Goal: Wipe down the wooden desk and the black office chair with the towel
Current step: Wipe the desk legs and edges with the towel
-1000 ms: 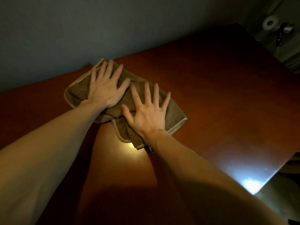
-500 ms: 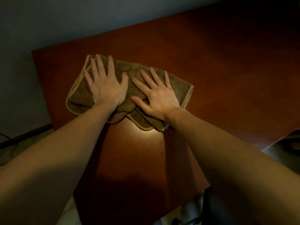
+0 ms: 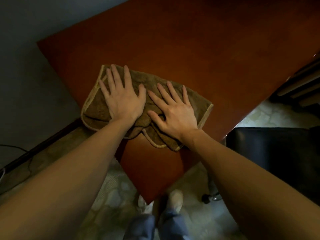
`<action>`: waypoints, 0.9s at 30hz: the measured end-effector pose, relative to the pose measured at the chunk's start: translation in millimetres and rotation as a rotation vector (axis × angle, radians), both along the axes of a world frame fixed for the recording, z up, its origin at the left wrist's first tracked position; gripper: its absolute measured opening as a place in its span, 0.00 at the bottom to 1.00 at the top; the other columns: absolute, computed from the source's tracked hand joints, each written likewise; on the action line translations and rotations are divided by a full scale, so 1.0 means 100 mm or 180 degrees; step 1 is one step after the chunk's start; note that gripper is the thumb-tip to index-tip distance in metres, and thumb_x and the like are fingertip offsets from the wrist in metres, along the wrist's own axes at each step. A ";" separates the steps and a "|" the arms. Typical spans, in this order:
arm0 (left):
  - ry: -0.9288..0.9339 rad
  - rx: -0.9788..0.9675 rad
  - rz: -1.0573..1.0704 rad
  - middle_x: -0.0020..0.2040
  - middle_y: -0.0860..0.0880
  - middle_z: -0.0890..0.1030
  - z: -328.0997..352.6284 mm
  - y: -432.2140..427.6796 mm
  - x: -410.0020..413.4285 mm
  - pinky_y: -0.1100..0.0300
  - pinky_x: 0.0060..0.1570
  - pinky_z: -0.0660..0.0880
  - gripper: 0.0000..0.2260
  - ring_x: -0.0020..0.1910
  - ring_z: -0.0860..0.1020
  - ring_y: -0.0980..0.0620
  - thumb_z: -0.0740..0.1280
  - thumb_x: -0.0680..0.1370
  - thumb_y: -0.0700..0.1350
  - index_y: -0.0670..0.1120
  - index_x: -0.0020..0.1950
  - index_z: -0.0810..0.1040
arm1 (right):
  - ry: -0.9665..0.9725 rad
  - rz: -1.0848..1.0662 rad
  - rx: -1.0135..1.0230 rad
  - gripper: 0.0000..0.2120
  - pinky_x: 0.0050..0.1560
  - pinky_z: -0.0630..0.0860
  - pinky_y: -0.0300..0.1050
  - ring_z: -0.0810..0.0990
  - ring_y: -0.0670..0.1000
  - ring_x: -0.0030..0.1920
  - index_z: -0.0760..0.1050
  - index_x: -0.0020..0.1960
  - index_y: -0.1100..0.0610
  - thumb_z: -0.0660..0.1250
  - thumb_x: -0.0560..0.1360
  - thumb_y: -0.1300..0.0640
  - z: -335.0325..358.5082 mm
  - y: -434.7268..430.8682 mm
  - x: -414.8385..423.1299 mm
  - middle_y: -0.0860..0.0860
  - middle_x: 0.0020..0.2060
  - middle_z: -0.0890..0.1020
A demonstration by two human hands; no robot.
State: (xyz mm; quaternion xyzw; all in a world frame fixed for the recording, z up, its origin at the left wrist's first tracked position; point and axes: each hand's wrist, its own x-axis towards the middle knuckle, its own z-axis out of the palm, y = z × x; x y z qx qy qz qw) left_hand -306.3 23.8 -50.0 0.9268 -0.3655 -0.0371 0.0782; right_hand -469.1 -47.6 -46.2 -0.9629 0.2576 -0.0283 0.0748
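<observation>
Partly covered: folded brown terry towel (image 3: 152, 80) on red-brown wooden desk (image 3: 190, 40)
Hands: left hand (image 3: 123, 99), right hand (image 3: 174, 113) flat, pressing towel

Dim, warm light; edges bowed, lower frame perhaps slightly blurred.

Blue trousers (image 3: 143, 226), pale shoes (image 3: 175, 198), bare forearms (image 3: 69, 170)

- I see the towel (image 3: 195, 101) as olive-brown with pale tan edging.
- The desk (image 3: 190, 49) is reddish-brown.
- On the right, the chair (image 3: 270, 149) is black.
- Near me, the floor (image 3: 117, 187) shows a pale mottled pattern.
- Far left, the wall (image 3: 34, 66) reads grey-blue.
</observation>
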 end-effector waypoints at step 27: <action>0.3609 -0.3992 0.2799 0.62 0.56 0.83 -0.37 2.81 -1.86 0.55 0.64 0.78 0.18 0.62 0.80 0.57 0.66 0.83 0.43 0.50 0.73 0.76 | -0.0552 0.1935 -0.0569 0.17 0.60 0.81 0.59 0.82 0.51 0.63 0.84 0.61 0.57 0.64 0.83 0.47 0.09 2.33 -0.94 0.53 0.60 0.85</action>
